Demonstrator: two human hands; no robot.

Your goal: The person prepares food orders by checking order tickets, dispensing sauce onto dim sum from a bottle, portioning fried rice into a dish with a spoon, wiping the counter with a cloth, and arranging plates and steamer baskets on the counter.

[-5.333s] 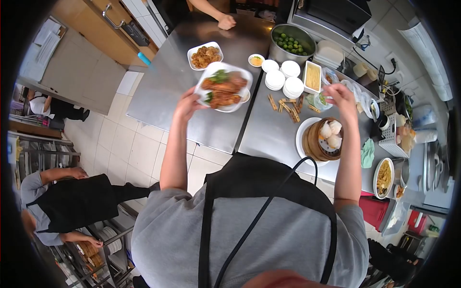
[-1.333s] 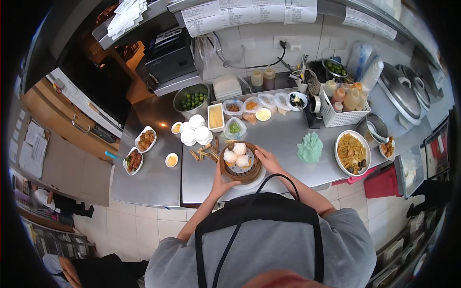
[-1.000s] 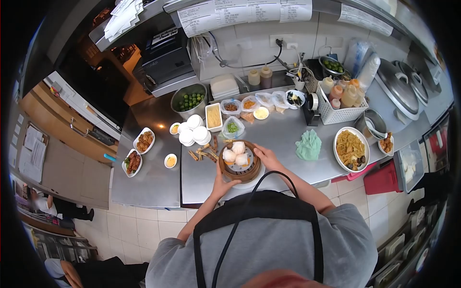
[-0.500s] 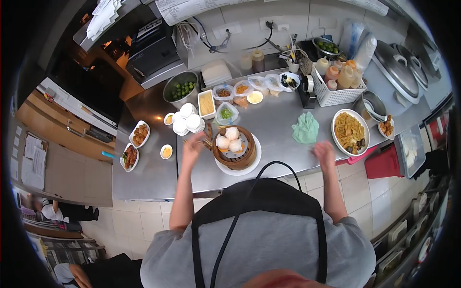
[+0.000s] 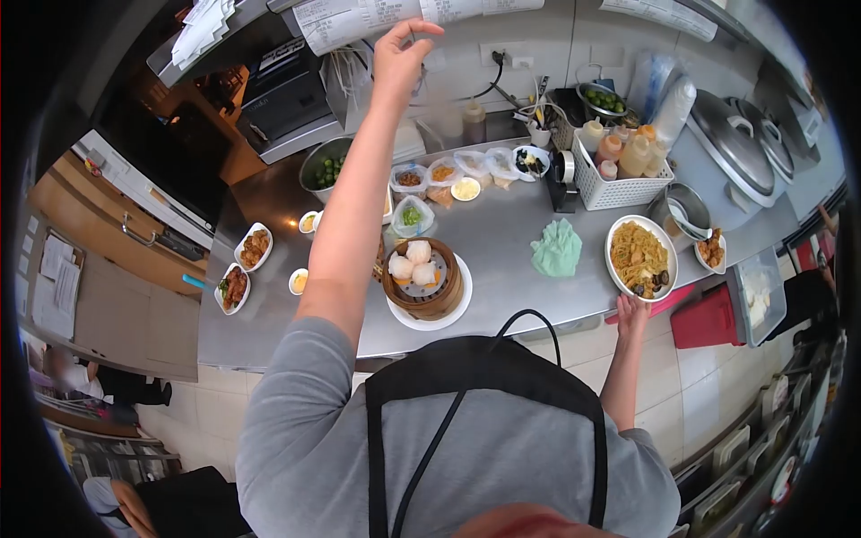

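My left hand (image 5: 405,56) is raised high at the back, in front of the printed order slips (image 5: 359,20) hanging from the rail. Its index finger and thumb are apart, and nothing shows between them. At the near rim of an oval white plate of noodles (image 5: 639,251) with dark mushrooms is my right hand (image 5: 632,312), its fingertips partly hidden at the rim. In front of me a bamboo steamer (image 5: 430,305) with three pale dumplings (image 5: 418,260) sits on a white plate (image 5: 465,300). A crumpled green cloth (image 5: 556,247) lies between steamer and noodles.
Small dishes of fried food (image 5: 233,289) stand at the left. Bagged toppings (image 5: 413,215) and a pot of green limes (image 5: 327,170) are behind the steamer. A white basket of sauce bottles (image 5: 625,184), a metal pot (image 5: 677,211) and a red bin (image 5: 708,314) are at the right.
My left hand has gone from beside the steamer up to the hanging slips. My right hand has moved to the near rim of the noodle plate. The view has shifted slightly.
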